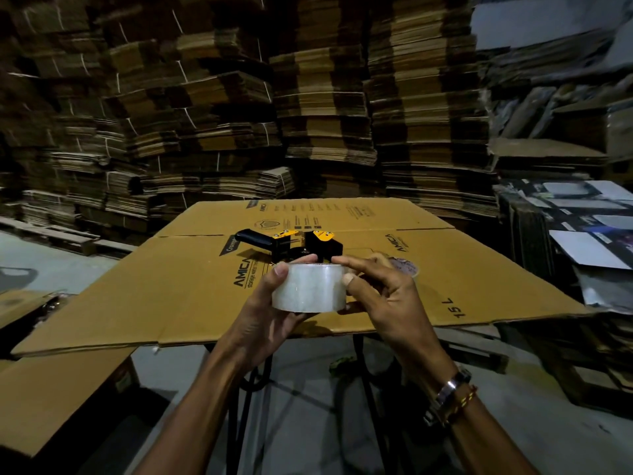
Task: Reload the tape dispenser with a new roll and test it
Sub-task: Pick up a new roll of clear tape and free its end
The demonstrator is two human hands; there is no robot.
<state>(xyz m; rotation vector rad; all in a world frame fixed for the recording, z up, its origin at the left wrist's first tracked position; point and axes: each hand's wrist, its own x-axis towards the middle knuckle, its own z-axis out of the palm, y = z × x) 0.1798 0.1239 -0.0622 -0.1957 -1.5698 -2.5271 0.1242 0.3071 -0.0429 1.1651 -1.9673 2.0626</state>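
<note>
A roll of clear packing tape (308,286) is held up between both hands, above the near edge of a flattened cardboard box (191,289). My left hand (270,313) grips its left side, thumb on the top rim and fingers underneath. My right hand (383,296) pinches the right side, with the thumb on the wall and the index finger over the top. Behind the roll lies the black and yellow tape dispenser (291,245), its handle pointing left. A second roll (406,267) peeks out behind my right hand.
The flattened box rests on a stand with black legs (366,389). Tall stacks of folded cartons (239,114) wall in the back. Printed sheets and boxes (589,228) pile up at the right. Another cardboard sheet (58,399) sits low at the left.
</note>
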